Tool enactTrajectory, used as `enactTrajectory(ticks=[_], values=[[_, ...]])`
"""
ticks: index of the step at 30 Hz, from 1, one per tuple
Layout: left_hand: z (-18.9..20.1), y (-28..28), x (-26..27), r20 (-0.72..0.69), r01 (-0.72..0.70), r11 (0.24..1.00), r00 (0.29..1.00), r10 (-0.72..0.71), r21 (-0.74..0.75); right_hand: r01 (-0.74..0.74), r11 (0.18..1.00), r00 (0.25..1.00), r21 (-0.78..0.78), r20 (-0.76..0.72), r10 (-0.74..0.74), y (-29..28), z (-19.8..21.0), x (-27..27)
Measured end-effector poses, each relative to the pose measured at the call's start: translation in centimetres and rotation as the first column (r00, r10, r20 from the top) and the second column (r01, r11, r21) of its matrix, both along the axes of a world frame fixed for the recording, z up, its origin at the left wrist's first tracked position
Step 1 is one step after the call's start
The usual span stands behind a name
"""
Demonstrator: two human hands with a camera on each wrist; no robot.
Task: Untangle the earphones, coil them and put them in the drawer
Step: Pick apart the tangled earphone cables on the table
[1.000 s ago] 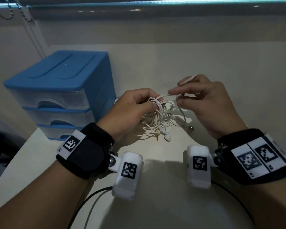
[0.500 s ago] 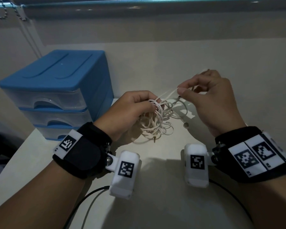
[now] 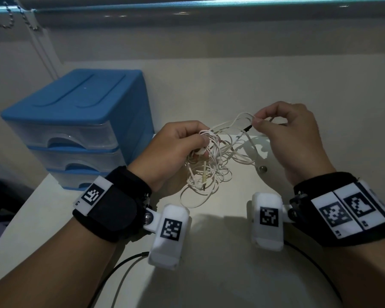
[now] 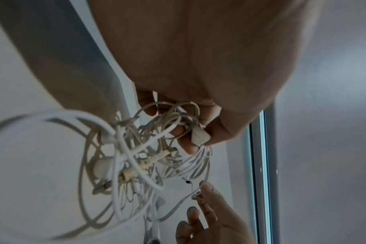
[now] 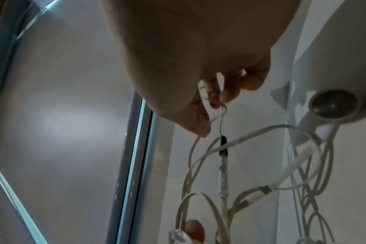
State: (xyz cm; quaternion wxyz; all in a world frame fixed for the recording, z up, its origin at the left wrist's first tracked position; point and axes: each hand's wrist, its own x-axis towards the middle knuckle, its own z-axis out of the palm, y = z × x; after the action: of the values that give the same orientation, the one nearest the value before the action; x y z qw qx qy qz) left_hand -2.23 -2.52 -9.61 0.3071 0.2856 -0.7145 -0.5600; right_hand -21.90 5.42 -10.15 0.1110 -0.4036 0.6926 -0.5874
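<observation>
The job is at the first step: getting the knots out. The left hand [image 3: 176, 150] has its fingers [image 4: 188, 145] curled tight on the messy bunch of white earphones [image 3: 209, 167], held just above the bench [image 3: 209, 274]. The right hand [image 3: 296, 138] pinches one thin wire and holds it up, away from the bunch. Next, I think that wire must be pulled slowly through a loop. The blue drawer box [image 3: 76, 130] looks shut. Which wire goes where inside the bunch is too hard to see
</observation>
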Motion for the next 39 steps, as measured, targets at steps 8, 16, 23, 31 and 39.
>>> enactTrajectory(ticks=[8,16,23,31,39], values=[[-0.1,-0.2,0.1,0.017,-0.001,1.0,1.0,0.001,-0.006,-0.252,0.965,0.965,0.067,-0.054,0.256,0.0,0.0,0.7],[-0.1,-0.3,0.2,0.023,0.005,1.0,1.0,-0.004,-0.014,-0.359,0.929,0.921,0.086,-0.129,0.368,0.3,0.1,0.8],[0.0,-0.3,0.1,0.008,0.009,1.0,1.0,-0.009,0.007,-0.48,0.86,0.86,0.173,-0.102,0.5,0.9,0.6,1.3],[0.0,-0.2,0.2,0.023,0.029,1.0,0.999,-0.029,0.0,-0.399,0.908,0.898,0.124,-0.146,0.415,0.4,0.1,1.1],[-0.1,-0.1,-0.2,-0.01,0.002,1.0,1.0,-0.002,0.002,-0.214,0.976,0.965,-0.039,-0.161,0.205,0.0,0.1,1.0]])
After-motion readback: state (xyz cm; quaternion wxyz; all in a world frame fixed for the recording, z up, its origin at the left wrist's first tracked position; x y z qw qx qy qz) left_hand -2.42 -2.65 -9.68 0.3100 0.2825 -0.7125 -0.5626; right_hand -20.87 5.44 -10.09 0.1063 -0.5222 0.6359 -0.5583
